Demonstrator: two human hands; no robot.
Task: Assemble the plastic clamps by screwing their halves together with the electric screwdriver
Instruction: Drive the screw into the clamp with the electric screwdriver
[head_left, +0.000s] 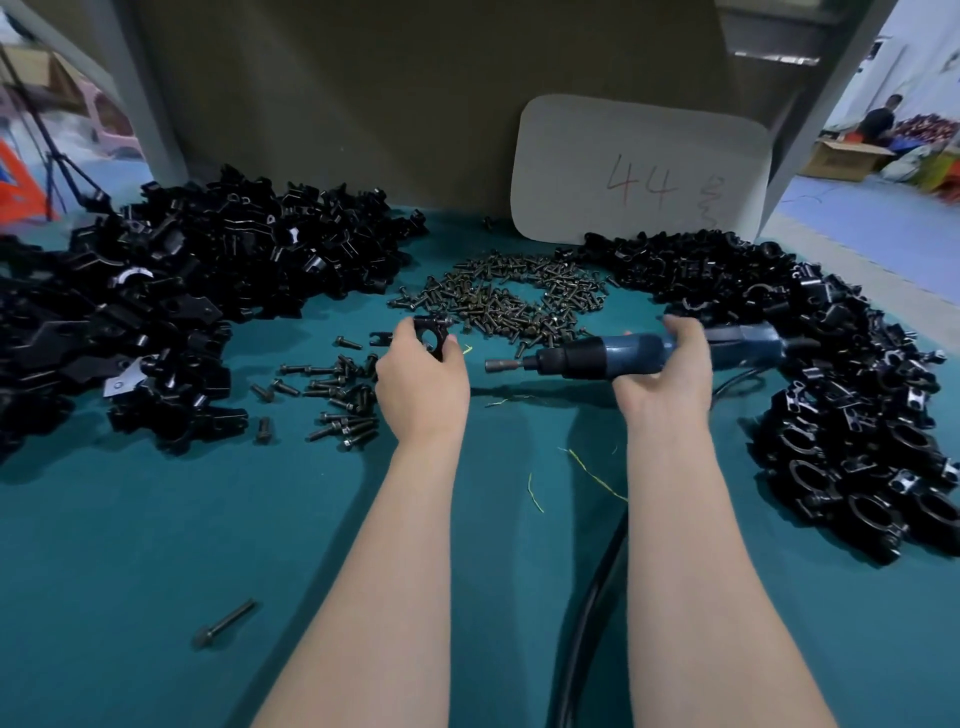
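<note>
The person's left hand (421, 379) is curled round a small black plastic clamp (434, 338), thumb and fingers pinching it by its outer edges and holding it up just above the green table (208, 545), in front of the loose pile of screws (509, 296). The right hand (665, 374) is wrapped firmly round the blue barrel of the electric screwdriver (623, 356), which lies nearly level with its bit (498, 365) pointing at the clamp but a short way off from it, not touching. The clamp looks light and rigid, the sort of moulded piece that will not bend but could twist out of the fingers when the driver bites, so I would say the grip belongs on its flat sides, clear of the screw hole, with both halves squeezed together. Whether a screw sits in the hole I cannot tell. The driver looks the heavier thing, its black cord (587, 623) trailing back under the right forearm and likely to tug on it; holding it mid-barrel seems sound. Heaps of black clamp parts (182, 291) lie to the left, another heap (831, 364) curves round the right, and longer bolts (337, 400) are scattered beside the left wrist.
</note>
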